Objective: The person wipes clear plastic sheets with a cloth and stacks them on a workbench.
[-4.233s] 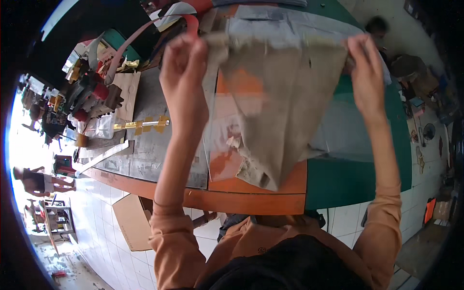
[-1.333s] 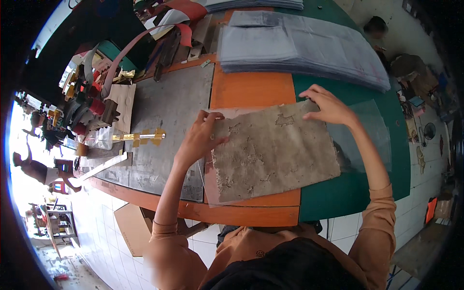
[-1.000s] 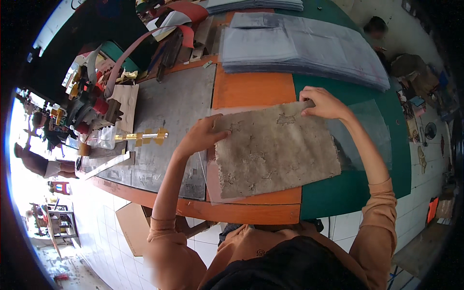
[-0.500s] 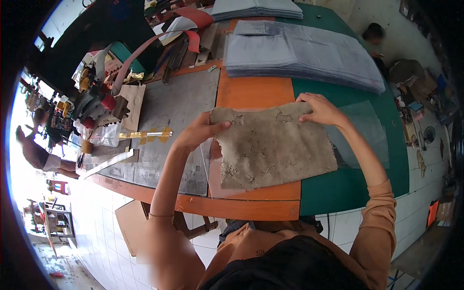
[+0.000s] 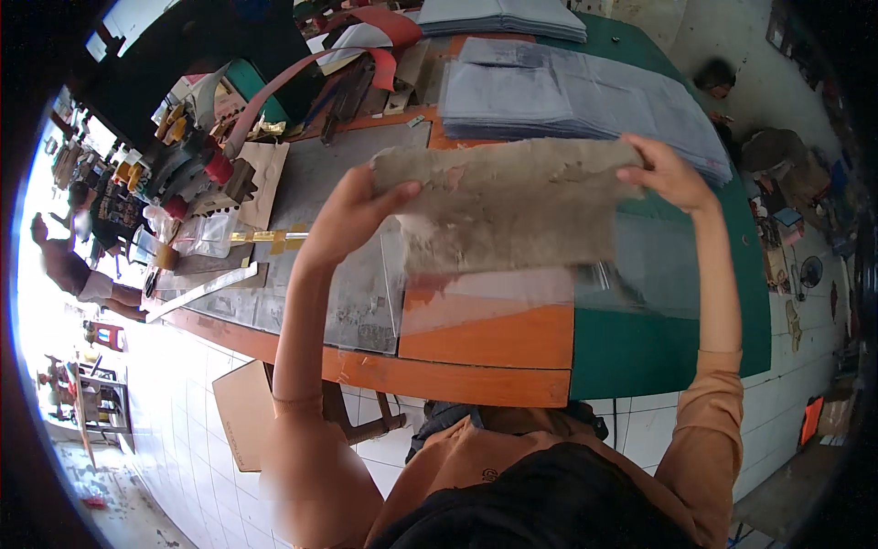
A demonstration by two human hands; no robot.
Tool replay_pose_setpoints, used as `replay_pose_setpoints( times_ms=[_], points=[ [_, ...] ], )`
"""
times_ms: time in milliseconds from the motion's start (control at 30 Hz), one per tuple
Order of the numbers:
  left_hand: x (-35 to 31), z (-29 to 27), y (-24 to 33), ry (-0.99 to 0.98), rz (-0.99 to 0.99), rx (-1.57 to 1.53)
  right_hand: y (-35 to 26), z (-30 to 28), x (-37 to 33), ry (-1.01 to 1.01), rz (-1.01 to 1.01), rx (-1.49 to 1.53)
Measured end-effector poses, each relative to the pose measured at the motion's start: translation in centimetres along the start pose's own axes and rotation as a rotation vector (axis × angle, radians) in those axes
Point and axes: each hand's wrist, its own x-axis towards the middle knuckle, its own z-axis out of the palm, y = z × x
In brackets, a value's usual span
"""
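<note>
A grey-brown, rough-edged sheet (image 5: 512,206) with a cracked, flaking surface is held up between my two hands; its material is unclear. My left hand (image 5: 361,210) grips its upper left corner, thumb on the near face. At the upper right corner, my right hand (image 5: 672,174) pinches it the same way. The sheet's lower edge is lifted off the table, blurred by motion. Beneath it, a clear plastic sheet (image 5: 668,261) lies across the orange and green parts of the tabletop (image 5: 494,343).
A thick stack of plastic-covered pale sheets (image 5: 585,96) lies beyond my hands, another stack (image 5: 503,16) behind it. On the left are a grey metal plate (image 5: 357,316), a metal ruler (image 5: 206,291) and a dark machine (image 5: 210,55). Other people (image 5: 718,78) are at both sides.
Both hands have raised the grey-brown sheet up and away from me, spreading slightly apart. Its lower edge has lifted, exposing more of the clear plastic and orange tabletop.
</note>
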Motion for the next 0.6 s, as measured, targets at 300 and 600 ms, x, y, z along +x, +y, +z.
replay_pose_setpoints(
  times_ms=[300, 600],
  points=[
    [-16.0, 6.5, -1.4, -0.134, -0.001, 0.318, -0.9, 6.3, -10.7, -0.243, 0.045, -0.332],
    [-13.6, 6.6, -1.7, 0.092, -0.060, 0.268, 0.8, 4.5, -6.5, -0.326, 0.096, -0.179]
  ],
)
